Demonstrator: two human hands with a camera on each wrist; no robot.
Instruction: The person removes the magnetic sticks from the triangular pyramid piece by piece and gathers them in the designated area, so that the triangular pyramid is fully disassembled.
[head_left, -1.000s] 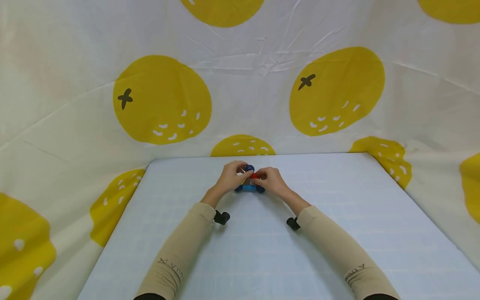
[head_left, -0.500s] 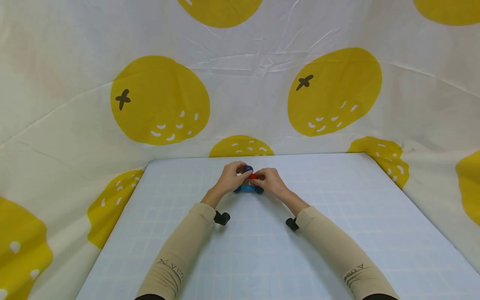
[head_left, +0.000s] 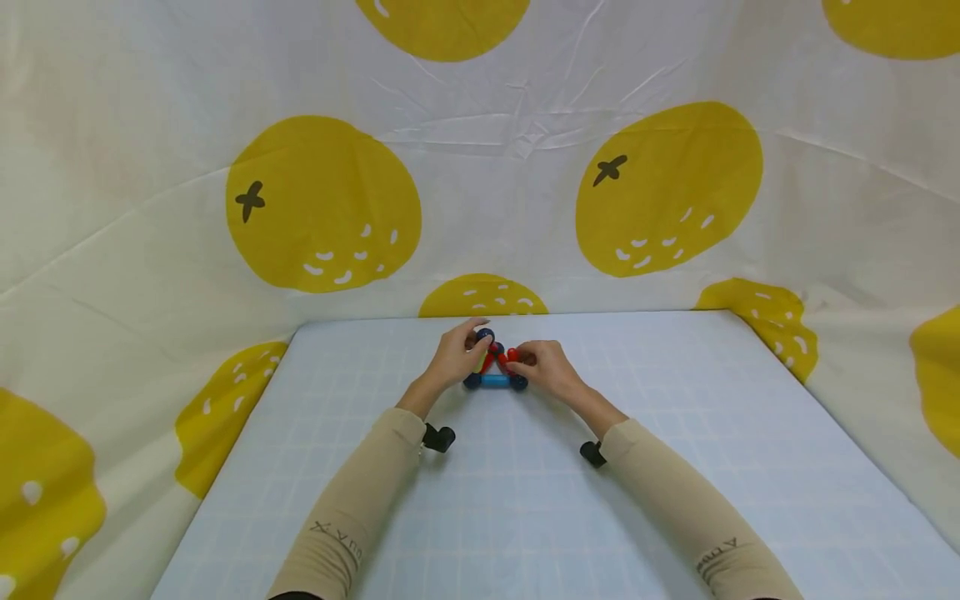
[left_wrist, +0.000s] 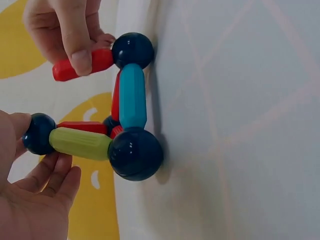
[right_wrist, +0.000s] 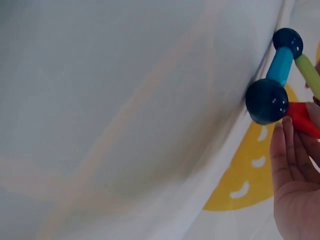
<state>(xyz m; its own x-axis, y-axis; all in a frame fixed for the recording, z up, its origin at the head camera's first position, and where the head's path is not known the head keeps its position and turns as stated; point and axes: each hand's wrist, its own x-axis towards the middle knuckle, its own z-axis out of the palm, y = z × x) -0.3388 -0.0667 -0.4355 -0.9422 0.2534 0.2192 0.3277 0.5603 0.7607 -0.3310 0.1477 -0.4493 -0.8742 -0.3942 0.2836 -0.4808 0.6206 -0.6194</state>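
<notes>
I've head cam facing fwd/down over table (head_left: 510, 517), well back; L wrist cam (head_left: 439, 438), rolled sideways, sits near blue rod (left_wrist: 132, 97); R wrist cam (head_left: 592, 453), rolled opp. way, shares that rod.

Free: tabletop (head_left: 510, 517) between sleeves (head_left: 360, 492) | Obstacles: rod frame (head_left: 495, 381) ahead — cloth wall (head_left: 510, 200) behind

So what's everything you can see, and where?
balls: four, dark blue, at the stick ends
blue stick: one, blue, between two low balls
green stick: one, yellow-green, below the raised ball
red sticks: four visible, red, three between balls, one at right
table: one, pale blue, underneath
cloth: one, white with yellow fruit, behind
cameras: two, black, at the wrists
sleeves: two, beige, on the arms
left grip: one, bare, holding the raised ball
right grip: one, bare, pinching the fourth red stick
</notes>
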